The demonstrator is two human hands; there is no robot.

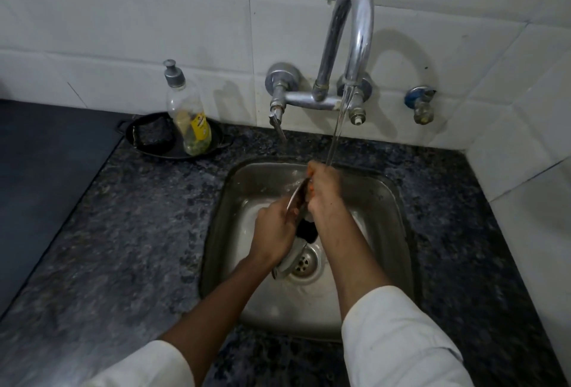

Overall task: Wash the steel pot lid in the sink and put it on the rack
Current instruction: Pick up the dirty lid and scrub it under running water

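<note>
The steel pot lid (290, 258) stands on edge over the steel sink (392, 201), seen almost edge-on, with its black knob (306, 230) facing right. My left hand (275, 229) grips its left side. My right hand (323, 190) is closed over the lid's upper edge and right face, under the running water from the tap (350, 43). Much of the lid is hidden between my hands. No rack is in view.
A soap bottle (188, 118) and a dark scrub pad (153, 133) sit in a black dish (173, 152) at the back left of the dark granite counter (129, 232). White tiled walls stand behind and to the right. A small blue valve (421, 105) sticks out right of the tap.
</note>
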